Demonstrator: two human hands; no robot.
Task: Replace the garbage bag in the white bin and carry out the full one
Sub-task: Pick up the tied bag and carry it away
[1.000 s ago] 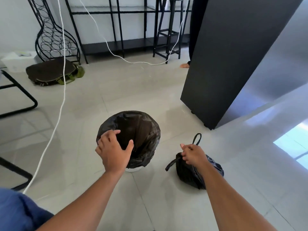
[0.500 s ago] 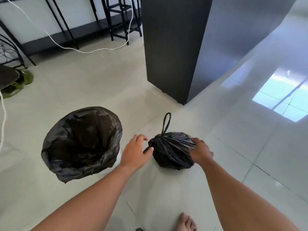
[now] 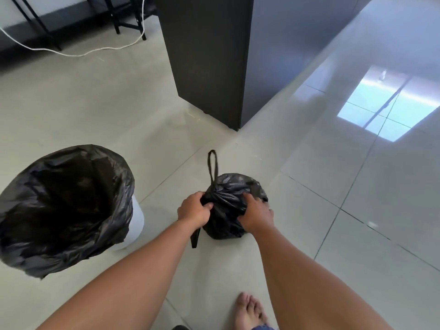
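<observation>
Both hands are now on the full bag (image 3: 232,206), which sits on the floor (image 3: 309,210) just beside the white bin (image 3: 137,220). Half a second ago the left hand (image 3: 194,210) was only near the bag with the fingers spread; now it is closed on the gathered plastic at the neck, and one strap (image 3: 195,238) hangs down under it. The right hand (image 3: 256,216) lay flat against the side of the bag before; now its fingers press into the top and pinch the plastic there. The other strap (image 3: 212,166) stands up in a loop behind the knot and nobody holds it.

The bin already wears a new black bag (image 3: 64,206), folded over the rim and open, so I think the replacing part is done. The left hand, which was at the bin rim one second ago, has left it, and this fits that judgement.

What is left seems to be the carrying out. The hands look to be tightening or collecting the neck before the lift. The bag is not yet lifted. A bare foot (image 3: 250,310) is close under the arms, so the bag should be raised clear of it.
</observation>
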